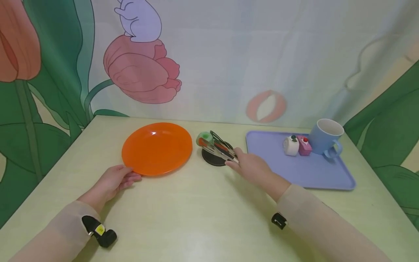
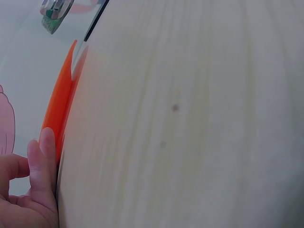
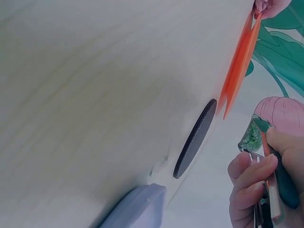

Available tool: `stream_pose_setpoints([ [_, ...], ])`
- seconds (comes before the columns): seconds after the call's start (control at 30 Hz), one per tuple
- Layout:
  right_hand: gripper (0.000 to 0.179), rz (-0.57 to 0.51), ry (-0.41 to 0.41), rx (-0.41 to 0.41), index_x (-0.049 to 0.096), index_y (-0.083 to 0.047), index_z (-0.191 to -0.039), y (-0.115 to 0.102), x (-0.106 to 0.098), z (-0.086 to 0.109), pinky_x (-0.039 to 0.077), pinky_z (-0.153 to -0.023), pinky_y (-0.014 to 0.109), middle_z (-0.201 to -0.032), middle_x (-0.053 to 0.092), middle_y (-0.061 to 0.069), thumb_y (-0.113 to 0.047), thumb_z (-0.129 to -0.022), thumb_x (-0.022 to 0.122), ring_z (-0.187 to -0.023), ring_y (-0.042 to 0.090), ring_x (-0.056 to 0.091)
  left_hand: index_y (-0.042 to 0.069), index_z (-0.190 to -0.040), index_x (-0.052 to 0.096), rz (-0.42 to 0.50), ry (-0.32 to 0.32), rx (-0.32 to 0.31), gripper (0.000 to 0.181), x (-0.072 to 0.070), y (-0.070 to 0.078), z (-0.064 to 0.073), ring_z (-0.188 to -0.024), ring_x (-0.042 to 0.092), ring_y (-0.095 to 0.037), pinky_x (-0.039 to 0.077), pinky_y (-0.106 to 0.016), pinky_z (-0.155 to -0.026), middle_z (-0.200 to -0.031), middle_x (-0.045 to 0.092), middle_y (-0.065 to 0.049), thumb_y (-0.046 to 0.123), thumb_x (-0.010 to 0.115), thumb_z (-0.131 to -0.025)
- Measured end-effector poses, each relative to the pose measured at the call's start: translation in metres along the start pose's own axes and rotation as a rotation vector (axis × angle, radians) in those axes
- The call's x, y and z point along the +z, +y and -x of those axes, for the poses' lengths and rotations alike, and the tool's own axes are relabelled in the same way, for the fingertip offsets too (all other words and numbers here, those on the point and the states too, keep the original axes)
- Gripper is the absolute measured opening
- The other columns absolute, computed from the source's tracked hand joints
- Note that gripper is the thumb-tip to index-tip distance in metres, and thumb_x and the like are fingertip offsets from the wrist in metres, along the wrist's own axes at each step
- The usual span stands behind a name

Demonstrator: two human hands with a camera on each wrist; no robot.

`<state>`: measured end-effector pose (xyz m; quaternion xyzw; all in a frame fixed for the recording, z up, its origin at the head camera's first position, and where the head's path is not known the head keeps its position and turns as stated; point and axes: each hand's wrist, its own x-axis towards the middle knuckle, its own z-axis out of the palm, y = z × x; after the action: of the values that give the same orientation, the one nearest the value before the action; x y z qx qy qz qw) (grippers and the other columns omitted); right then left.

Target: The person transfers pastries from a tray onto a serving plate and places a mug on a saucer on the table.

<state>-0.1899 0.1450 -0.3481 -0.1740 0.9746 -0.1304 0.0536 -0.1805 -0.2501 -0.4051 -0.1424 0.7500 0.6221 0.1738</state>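
Tongs Aloft, Green Roll in Their Grip!

Centre of the head view, the right hand [image 1: 253, 167] clasps metal tongs [image 1: 224, 155], their tips pinching a small green roll [image 1: 206, 136] off the table, near the black round coaster [image 1: 214, 161]. Left of centre, the left hand [image 1: 112, 181] pinches the near rim of the orange plate [image 1: 157, 149]. Far right, a lilac tray [image 1: 268, 171] carries two toy cakes [image 1: 297, 146] and a blue mug [image 1: 319, 140].
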Motion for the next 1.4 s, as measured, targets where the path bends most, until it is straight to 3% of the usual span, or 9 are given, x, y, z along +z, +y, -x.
stream_pose_setpoints([
  [0.6,0.059,0.020,-0.046,0.045,0.040,-0.003,-0.131,-0.012,0.002,-0.012,0.049,-0.063,0.043,-0.073,0.060,0.007,-0.049,-0.094,0.047,-0.067,0.023,0.060,-0.006,-0.135,0.032,0.026,0.001,-0.012,0.047,0.001,-0.001,-0.003,-0.082,0.067,-0.009,0.051,-0.017,-0.072,-0.089,0.069,-0.001,0.026,0.039,-0.101],
  [0.7,0.060,0.020,-0.053,0.055,0.039,-0.004,-0.132,-0.016,0.002,-0.014,0.049,-0.060,0.042,-0.072,0.060,0.008,-0.049,-0.093,0.048,-0.065,0.023,0.060,-0.006,-0.135,0.033,0.029,0.001,-0.014,0.046,0.001,0.000,-0.003,-0.082,0.067,-0.009,0.051,-0.017,-0.072,-0.089,0.069,-0.001,0.025,0.039,-0.101],
  [1.4,0.049,0.031,-0.059,0.058,0.043,-0.008,-0.120,-0.030,0.005,-0.019,0.043,-0.051,0.035,-0.065,0.054,0.005,-0.049,-0.093,0.050,-0.057,0.021,0.054,-0.005,-0.137,0.031,0.018,0.004,-0.031,0.048,0.001,0.002,-0.001,-0.081,0.066,-0.009,0.050,-0.017,-0.072,-0.088,0.068,0.000,0.026,0.038,-0.101],
])
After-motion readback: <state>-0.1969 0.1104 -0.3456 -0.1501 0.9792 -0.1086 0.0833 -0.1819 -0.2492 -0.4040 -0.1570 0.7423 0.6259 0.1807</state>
